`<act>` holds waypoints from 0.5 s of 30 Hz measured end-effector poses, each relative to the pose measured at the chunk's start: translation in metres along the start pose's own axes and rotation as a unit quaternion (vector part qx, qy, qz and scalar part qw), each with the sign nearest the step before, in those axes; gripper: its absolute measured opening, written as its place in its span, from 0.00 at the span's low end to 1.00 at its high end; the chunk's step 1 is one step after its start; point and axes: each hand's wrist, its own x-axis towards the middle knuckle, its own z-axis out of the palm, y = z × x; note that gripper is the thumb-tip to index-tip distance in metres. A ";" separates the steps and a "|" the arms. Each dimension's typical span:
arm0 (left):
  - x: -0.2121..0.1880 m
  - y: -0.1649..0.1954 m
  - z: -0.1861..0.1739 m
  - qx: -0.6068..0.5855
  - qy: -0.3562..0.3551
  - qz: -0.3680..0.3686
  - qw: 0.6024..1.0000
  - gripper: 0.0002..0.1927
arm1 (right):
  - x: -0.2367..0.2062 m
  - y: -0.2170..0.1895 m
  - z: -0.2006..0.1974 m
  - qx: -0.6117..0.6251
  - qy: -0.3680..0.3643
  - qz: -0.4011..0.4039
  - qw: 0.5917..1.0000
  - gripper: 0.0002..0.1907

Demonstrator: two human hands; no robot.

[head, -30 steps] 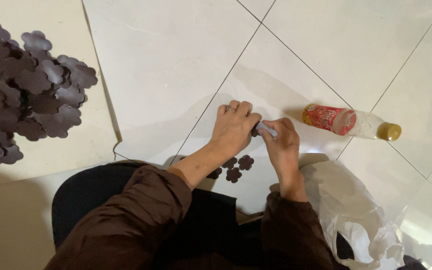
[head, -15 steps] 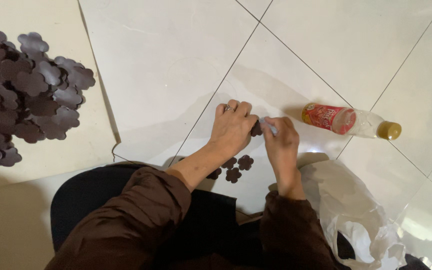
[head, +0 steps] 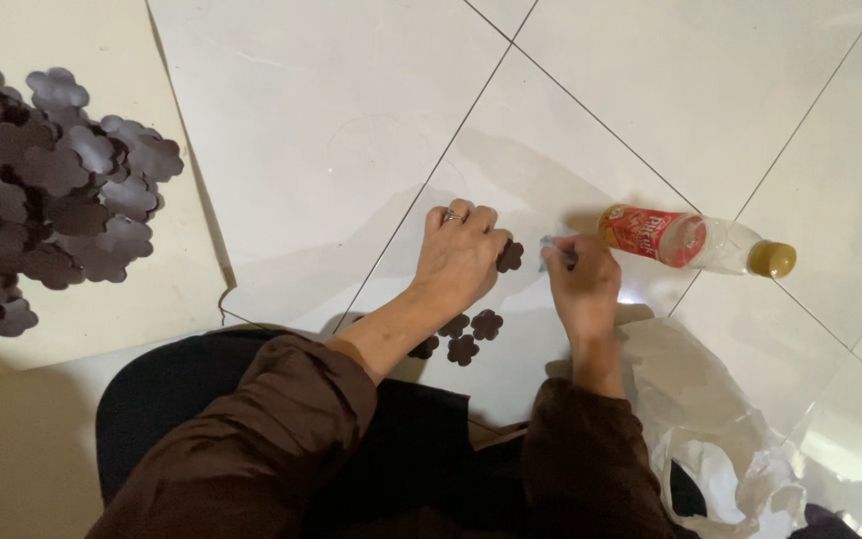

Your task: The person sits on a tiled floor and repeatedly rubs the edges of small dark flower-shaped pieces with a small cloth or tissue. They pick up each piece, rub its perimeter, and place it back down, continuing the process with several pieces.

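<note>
My left hand [head: 463, 258] presses on the white tiled floor and pinches a small dark flower-shaped cutout [head: 510, 256] at its fingertips. A ring shows on one finger. My right hand [head: 579, 282] is closed around a thin pen-like tool [head: 555, 249] whose tip points toward that cutout. Three more small dark flower cutouts [head: 464, 336] lie on the floor just below my left wrist. Both arms wear dark brown sleeves.
A big heap of larger dark flower cutouts [head: 37, 190] covers a pale sheet [head: 142, 309] at the left. A plastic bottle [head: 695, 241] with a red label and gold cap lies to the right. A crumpled clear plastic bag [head: 720, 429] sits at lower right.
My hands have drawn slightly apart, and the small cutout now shows between them at my left fingertips. The bottle and heap have stayed put.
</note>
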 end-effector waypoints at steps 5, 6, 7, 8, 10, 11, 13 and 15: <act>-0.001 -0.003 0.004 -0.001 -0.012 -0.002 1.000 0.06 | -0.005 -0.020 0.011 0.095 -0.024 -0.057 0.994 0.07; -0.002 -0.003 0.006 -0.004 -0.004 -0.001 1.000 0.05 | -0.008 -0.024 0.014 0.083 -0.025 -0.072 0.994 0.06; -0.002 -0.004 0.007 -0.006 0.004 0.002 1.000 0.03 | -0.011 -0.028 0.017 0.071 -0.023 -0.086 0.993 0.06; -0.003 -0.004 0.008 -0.009 -0.003 0.002 1.000 0.03 | -0.012 -0.030 0.019 0.059 -0.019 -0.102 0.993 0.06; -0.003 -0.004 0.010 -0.013 -0.012 -0.005 1.000 0.02 | -0.015 -0.031 0.017 0.055 -0.035 -0.127 0.990 0.05; -0.003 -0.006 0.011 -0.012 -0.008 -0.003 1.000 0.02 | -0.015 -0.031 0.018 0.054 -0.042 -0.140 0.988 0.04; -0.004 -0.006 0.012 -0.010 0.001 -0.001 1.000 0.03 | -0.013 -0.031 0.020 0.055 -0.041 -0.139 0.988 0.03; -0.005 -0.006 0.014 0.000 0.007 0.004 1.000 0.03 | -0.014 -0.030 0.022 0.055 -0.028 -0.121 0.991 0.04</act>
